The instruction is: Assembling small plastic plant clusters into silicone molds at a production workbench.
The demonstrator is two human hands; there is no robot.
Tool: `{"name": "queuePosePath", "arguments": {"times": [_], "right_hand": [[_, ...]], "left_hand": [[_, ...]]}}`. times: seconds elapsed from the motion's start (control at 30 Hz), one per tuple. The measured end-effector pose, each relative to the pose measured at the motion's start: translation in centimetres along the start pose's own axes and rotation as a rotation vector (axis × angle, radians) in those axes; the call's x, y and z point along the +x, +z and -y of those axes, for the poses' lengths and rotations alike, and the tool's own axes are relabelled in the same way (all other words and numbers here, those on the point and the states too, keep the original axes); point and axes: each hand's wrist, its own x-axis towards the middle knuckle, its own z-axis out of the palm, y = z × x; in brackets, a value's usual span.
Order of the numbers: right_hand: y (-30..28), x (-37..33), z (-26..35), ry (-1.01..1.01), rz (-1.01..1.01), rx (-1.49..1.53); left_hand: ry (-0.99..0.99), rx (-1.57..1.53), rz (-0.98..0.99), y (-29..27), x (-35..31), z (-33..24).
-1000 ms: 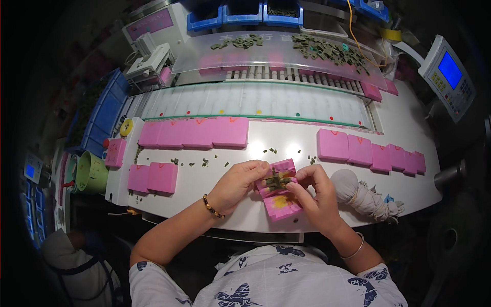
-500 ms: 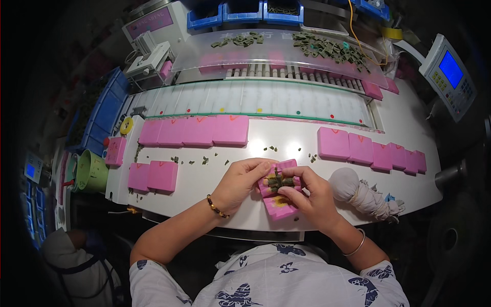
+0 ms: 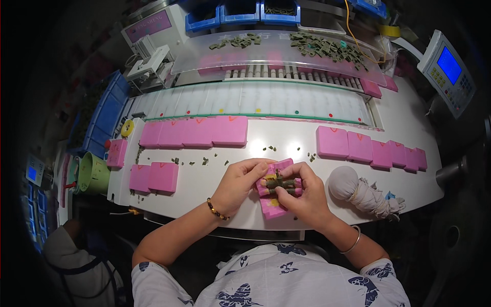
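Note:
Close to the table's front edge, my left hand [image 3: 236, 185] grips a pink rubber mould [image 3: 274, 209] from its left side, fingers curled behind it. The mould is bent open, showing yellowish patches on its inner face. Across its middle lies a dark olive-green moulded piece [image 3: 279, 183], which looks like wax, with bar-like parts side by side. My right hand [image 3: 307, 197] is closed on the right side of the mould and piece, thumb and fingertips touching the green bars. Whether the piece is fully free of the mould I cannot tell.
Rows of closed pink mould blocks [image 3: 228, 131] stand left and right [image 3: 332, 141]. Small green scraps [image 3: 205, 161] dot the white table. A cloth-wrapped bundle [image 3: 360, 192] lies by my right hand. Behind are a roller conveyor [image 3: 286, 73], a clear sheet with green pieces [image 3: 327, 48], and a blue-screened control panel [image 3: 446, 71].
The mould is bent further back around the green piece, so more of its bars show. My right fingers have shifted slightly left with it. My left hand keeps its grip.

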Motion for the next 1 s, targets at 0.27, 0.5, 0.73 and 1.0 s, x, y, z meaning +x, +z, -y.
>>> {"name": "queuePosePath", "arguments": {"times": [0.27, 0.5, 0.73, 1.0], "right_hand": [[-0.3, -0.3, -0.7, 0.118, -0.051, 0.169], [-0.8, 0.6, 0.2, 0.204, -0.215, 0.801], [-3.0, 1.6, 0.5, 0.3, -0.112, 0.825], [-0.6, 0.0, 1.2, 0.263, 0.152, 0.598]], "left_hand": [[0.02, 0.04, -0.018, -0.3, -0.1, 0.3], [0.55, 0.703, -0.233, 1.0, -1.5, -0.8], [0.983, 1.115, 0.017, 0.9, -2.9, -1.2], [0.298, 0.118, -0.014, 3.7, -2.2, -0.8]]}}
